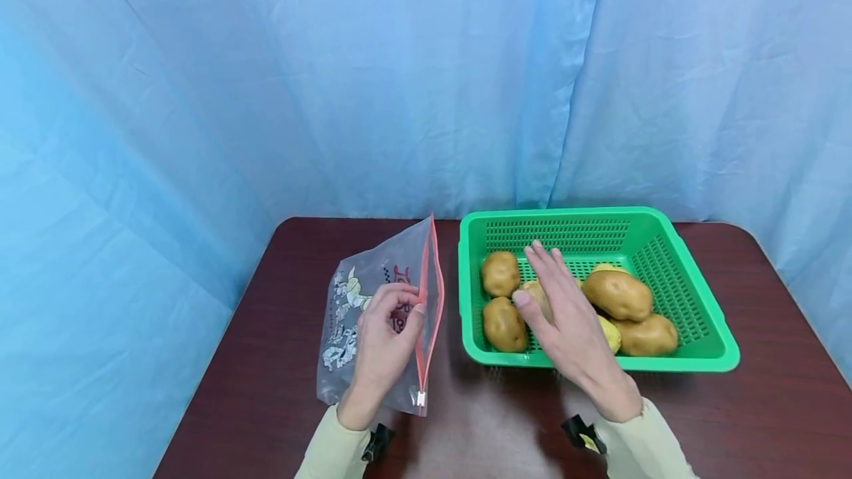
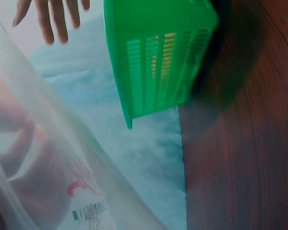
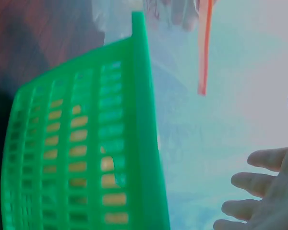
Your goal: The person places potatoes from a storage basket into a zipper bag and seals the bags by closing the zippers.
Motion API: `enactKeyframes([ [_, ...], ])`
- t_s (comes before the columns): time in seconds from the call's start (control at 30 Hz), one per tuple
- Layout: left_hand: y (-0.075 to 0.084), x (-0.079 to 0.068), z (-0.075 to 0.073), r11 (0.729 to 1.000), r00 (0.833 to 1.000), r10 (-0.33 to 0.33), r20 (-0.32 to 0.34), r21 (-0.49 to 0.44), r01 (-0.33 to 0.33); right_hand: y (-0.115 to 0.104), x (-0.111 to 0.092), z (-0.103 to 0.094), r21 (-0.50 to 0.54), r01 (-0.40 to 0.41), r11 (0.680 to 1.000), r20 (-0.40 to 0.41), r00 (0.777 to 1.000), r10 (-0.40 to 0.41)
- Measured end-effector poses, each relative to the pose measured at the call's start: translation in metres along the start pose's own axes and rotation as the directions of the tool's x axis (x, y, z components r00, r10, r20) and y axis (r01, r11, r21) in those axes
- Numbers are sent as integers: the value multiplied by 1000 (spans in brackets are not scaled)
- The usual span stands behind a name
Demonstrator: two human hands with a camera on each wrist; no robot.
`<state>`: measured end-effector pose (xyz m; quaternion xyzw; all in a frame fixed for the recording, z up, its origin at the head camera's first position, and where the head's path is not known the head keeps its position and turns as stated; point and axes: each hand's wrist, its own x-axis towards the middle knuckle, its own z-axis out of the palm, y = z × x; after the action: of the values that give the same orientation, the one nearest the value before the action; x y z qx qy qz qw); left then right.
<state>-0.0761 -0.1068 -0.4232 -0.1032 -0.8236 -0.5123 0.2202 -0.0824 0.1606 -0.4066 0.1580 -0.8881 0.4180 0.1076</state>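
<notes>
A clear zip bag point(image 1: 346, 272) with printed figures, a red zip edge point(image 1: 439, 287) and a white slider point(image 1: 421, 398) is on the left part of the table. My left hand point(image 1: 386, 338) pinches it beside the zip, its mouth parted slightly. Through the film in the left wrist view, the fingers look bent. Over the green basket point(image 1: 552, 215), my right hand point(image 1: 575, 324) hangs with straight, spread fingers, holding nothing. Inside lie several brown potatoes point(image 1: 619, 296) and yellow pieces point(image 1: 609, 335) whose kind I cannot tell; my right hand partly hides them.
The dark wooden table point(image 1: 253, 361) carries both the bag and the basket, with a gap between them. Light blue curtains point(image 1: 413, 80) hang behind the table and along its left side. Black bands point(image 1: 378, 442) sit at the cuffs.
</notes>
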Motion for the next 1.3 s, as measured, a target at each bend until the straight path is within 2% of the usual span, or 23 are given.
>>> enactKeyframes([
  [0.37,10,-2,14,999,999,-9,33,-53,11,-14,19,26,145,-88,986,103,992,73],
  [0.63,15,-5,18,998,998,-12,54,-54,15,-15,32,40,258,-173,951,139,980,141],
  [0.83,18,-5,20,997,997,-15,74,-71,20,-18,40,45,276,-224,935,154,970,187],
  [0.93,19,-4,20,997,995,-26,94,-71,33,-17,43,46,287,-216,933,166,971,173],
  [1.13,19,-2,14,983,979,-107,176,-128,131,-11,47,44,389,-178,904,169,978,120],
  [1.3,19,3,4,942,953,-204,224,-221,253,-6,46,39,411,-199,889,163,976,143],
])
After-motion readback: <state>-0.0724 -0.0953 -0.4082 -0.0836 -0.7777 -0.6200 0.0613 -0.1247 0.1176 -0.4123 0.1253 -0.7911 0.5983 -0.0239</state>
